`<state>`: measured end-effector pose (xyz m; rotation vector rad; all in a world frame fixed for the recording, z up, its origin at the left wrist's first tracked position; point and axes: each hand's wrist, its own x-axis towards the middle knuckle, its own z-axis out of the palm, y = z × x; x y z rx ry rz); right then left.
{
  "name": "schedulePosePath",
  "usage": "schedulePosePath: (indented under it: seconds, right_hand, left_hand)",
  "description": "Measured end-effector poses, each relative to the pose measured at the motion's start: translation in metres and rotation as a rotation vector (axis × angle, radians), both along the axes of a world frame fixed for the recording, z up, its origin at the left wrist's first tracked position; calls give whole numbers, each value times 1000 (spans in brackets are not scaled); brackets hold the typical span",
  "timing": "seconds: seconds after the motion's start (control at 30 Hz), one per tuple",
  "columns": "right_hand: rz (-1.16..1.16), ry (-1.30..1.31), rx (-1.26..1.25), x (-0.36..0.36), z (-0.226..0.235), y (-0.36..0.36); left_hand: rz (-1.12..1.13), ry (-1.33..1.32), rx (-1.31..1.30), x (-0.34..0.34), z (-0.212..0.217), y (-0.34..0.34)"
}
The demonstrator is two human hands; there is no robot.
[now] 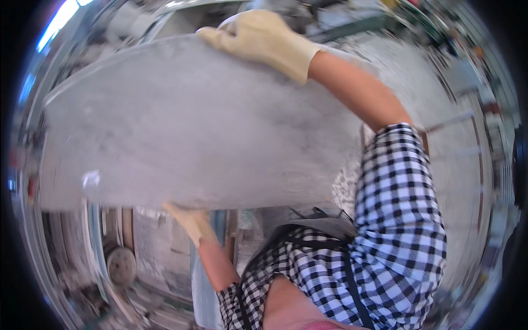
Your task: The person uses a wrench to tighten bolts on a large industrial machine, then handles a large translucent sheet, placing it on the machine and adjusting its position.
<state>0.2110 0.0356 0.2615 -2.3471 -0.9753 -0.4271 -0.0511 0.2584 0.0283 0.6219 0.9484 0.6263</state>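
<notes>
A large grey slab (192, 132) with a smooth, faintly mottled face, which looks like stone, fills the middle and left of the head view. My right hand (261, 41), in a cream rubber glove, grips its far edge with the fingers hooked over. At the near edge, my left hand (190, 220) in a matching glove holds the slab from below; most of its fingers are hidden behind it. Both arms are spread apart across the slab's width. A small bright reflection shows at its lower left.
A round wheel-like disc (121, 267) and upright rails stand below the slab on the left. Metal frame bars (451, 121) are on the right, over a pale dusty floor (456, 187). Blurred clutter and a green beam (357, 26) lie beyond the slab.
</notes>
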Motion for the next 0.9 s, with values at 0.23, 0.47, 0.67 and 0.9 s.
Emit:
schedulePosePath:
  seconds: [0.23, 0.47, 0.67, 0.9]
  right_hand:
    - [-167, -100, 262, -65, -31, -158]
    - [-535, 108, 501, -172, -67, -264]
    - [-1158, -63, 721, -293, -44, -317]
    - [-1734, -255, 286, -393, -30, -316]
  left_hand:
    - [91, 16, 25, 20, 70, -104]
    - [-378, -68, 409, 75, 46, -111]
    - [-1045, -343, 557, 148, 6, -183]
    - [-1457, -136, -365, 148, -22, -355]
